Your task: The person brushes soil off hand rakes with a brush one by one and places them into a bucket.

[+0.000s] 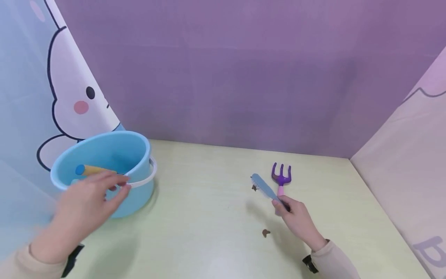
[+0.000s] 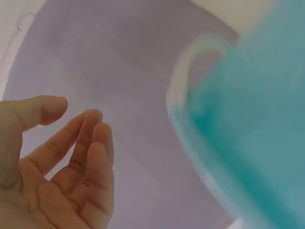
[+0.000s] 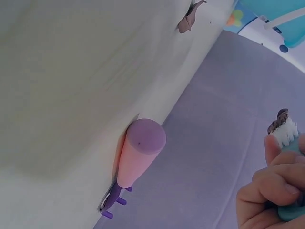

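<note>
My right hand (image 1: 296, 223) grips a small brush (image 1: 265, 187) with a blue back and a dark part near the hand. In the right wrist view its white bristles (image 3: 287, 131) show brown bits (image 3: 279, 121) at their tips. Close by lies a small hand fork (image 1: 281, 179) with purple tines and a pink handle (image 3: 136, 162), partly hidden by the hand in the head view. My left hand (image 1: 85, 203) hovers in front of a light blue bucket (image 1: 136, 199), fingers loosely bent and nothing in the palm. A tool's yellow handle (image 1: 94, 170) with a blue end shows inside the bucket.
A brown scrap (image 1: 266, 233) lies on the pale table (image 1: 195, 217), nearer me than the brush. The bucket's white carrying handle (image 1: 144, 181) hangs over its side. Behind stands a purple wall (image 1: 237, 89), with printed cloth (image 1: 24, 97) on the left.
</note>
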`<state>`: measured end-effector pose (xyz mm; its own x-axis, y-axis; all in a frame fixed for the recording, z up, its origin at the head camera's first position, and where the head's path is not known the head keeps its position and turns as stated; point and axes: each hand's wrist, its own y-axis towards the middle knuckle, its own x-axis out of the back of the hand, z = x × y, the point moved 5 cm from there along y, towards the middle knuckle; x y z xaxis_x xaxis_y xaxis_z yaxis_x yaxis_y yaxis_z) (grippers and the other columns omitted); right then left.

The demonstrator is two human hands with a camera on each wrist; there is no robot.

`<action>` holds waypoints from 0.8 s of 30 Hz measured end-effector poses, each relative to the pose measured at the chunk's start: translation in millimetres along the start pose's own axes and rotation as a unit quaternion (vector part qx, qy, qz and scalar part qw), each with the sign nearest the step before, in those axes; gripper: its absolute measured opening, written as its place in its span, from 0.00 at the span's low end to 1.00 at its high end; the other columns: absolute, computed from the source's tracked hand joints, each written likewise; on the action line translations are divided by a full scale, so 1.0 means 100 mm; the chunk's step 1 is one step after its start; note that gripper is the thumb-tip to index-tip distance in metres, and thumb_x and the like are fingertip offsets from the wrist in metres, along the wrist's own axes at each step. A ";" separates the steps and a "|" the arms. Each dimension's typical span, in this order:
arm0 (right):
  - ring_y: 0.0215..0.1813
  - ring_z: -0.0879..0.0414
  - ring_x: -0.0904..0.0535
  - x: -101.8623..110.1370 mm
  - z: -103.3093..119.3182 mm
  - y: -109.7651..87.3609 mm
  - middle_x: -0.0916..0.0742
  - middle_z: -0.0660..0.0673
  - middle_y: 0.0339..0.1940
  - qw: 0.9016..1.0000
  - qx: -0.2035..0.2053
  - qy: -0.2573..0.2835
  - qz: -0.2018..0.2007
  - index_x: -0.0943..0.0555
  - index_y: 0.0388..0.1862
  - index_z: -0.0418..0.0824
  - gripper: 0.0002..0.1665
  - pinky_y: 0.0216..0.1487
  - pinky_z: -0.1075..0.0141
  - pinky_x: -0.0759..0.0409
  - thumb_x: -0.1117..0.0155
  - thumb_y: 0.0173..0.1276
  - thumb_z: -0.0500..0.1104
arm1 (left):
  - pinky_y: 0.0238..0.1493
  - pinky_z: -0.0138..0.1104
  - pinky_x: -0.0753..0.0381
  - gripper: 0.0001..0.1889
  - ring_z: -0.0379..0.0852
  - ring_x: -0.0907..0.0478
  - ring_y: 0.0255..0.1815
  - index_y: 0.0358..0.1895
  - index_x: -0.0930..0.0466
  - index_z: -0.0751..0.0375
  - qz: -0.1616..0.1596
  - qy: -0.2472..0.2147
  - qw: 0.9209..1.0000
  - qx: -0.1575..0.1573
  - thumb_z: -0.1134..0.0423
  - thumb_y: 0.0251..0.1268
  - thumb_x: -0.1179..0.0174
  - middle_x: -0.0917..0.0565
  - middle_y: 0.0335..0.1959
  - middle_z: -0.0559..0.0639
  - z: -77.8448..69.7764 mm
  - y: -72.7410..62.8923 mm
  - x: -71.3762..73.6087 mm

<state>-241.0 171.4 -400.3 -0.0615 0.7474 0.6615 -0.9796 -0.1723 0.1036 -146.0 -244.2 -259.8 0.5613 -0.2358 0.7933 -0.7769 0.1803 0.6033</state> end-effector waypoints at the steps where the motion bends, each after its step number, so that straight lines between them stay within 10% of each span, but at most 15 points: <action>1: 0.26 0.57 0.24 0.00 0.00 0.00 0.16 0.42 0.29 1.000 -0.004 -0.001 -0.001 0.20 0.42 0.38 0.15 0.20 0.69 0.33 0.46 0.68 0.47 | 0.17 0.29 0.33 0.10 0.44 0.22 0.22 0.33 0.16 0.56 0.001 -0.004 1.000 -0.006 0.63 0.44 0.33 0.16 0.27 0.47 -0.04 -0.03 -0.05; 8: 0.20 0.61 0.30 0.04 -0.02 -0.04 0.15 0.42 0.28 1.000 -0.022 0.002 -0.023 0.19 0.44 0.37 0.15 0.17 0.71 0.37 0.42 0.65 0.46 | 0.27 0.32 0.23 0.07 0.38 0.22 0.28 0.34 0.15 0.54 0.097 -0.060 0.993 0.013 0.60 0.49 0.34 0.18 0.29 0.41 -0.23 -0.14 -0.48; 18: 0.16 0.64 0.38 0.16 -0.10 -0.12 0.23 0.48 0.19 0.999 -0.037 0.011 -0.038 0.22 0.45 0.36 0.18 0.16 0.71 0.38 0.46 0.67 0.49 | 0.28 0.27 0.29 0.07 0.33 0.27 0.27 0.37 0.16 0.52 0.279 -0.145 0.949 0.029 0.59 0.55 0.39 0.20 0.27 0.37 -0.61 -0.14 -1.38; 24: 0.16 0.63 0.38 0.32 -0.15 -0.15 0.21 0.48 0.21 0.997 -0.035 -0.016 -0.061 0.23 0.43 0.35 0.20 0.17 0.70 0.38 0.48 0.68 0.52 | 0.31 0.30 0.28 0.10 0.33 0.27 0.26 0.39 0.16 0.55 0.309 -0.188 0.932 0.005 0.58 0.57 0.41 0.18 0.29 0.40 -0.95 0.08 -1.79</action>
<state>-231.5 207.4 -391.4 0.0636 0.7392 0.6705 -0.9904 -0.0361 0.1338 -225.8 -109.6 -388.8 -0.1319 -0.4085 0.9032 -0.9227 0.3835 0.0388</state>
